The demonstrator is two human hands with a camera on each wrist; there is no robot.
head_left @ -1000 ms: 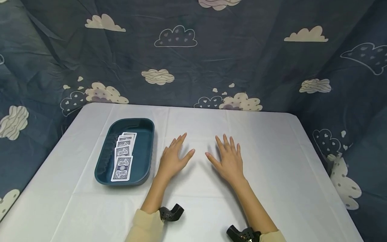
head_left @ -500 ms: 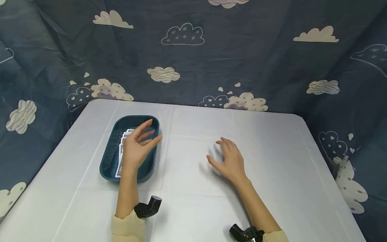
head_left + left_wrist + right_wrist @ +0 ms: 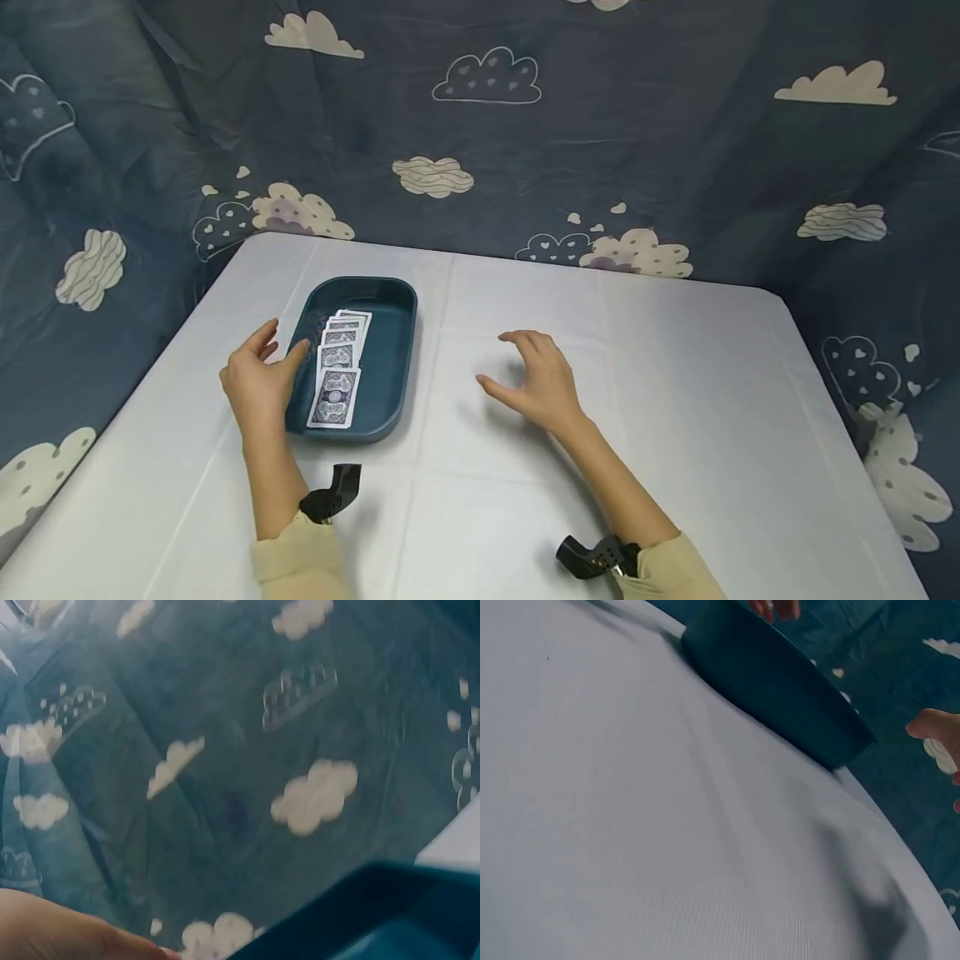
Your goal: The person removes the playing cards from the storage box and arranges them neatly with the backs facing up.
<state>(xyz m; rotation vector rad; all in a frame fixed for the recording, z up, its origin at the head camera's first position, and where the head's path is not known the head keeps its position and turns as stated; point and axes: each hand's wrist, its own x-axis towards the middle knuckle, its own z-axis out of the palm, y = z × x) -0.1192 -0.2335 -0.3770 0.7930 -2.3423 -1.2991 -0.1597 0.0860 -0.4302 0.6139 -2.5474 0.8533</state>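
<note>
A dark teal tray [image 3: 397, 392] lies on the left part of the table. Inside it, several playing cards [image 3: 335, 397] overlap in a column, patterned backs up. My left hand [image 3: 258, 379] is at the tray's left side, fingers bent, with the thumb tip over the rim; contact with the rim cannot be made out. Part of that hand [image 3: 60, 930] shows low in the left wrist view, beside the tray wall [image 3: 375, 900]. Over the table right of the tray, my right hand [image 3: 543, 383] holds nothing, its thumb and fingers spread apart in a loose curve.
A white cloth covers the table [image 3: 675, 417]. Behind it and at both sides hangs a dark curtain [image 3: 637, 150] with printed clouds. Black wrist cameras sit on the left wrist [image 3: 330, 496] and the right wrist [image 3: 600, 557].
My left hand has gone from the table's middle across the tray to its left side. The right hand's fingers have bent from straight, and it shifted slightly left. The head view has turned a little.
</note>
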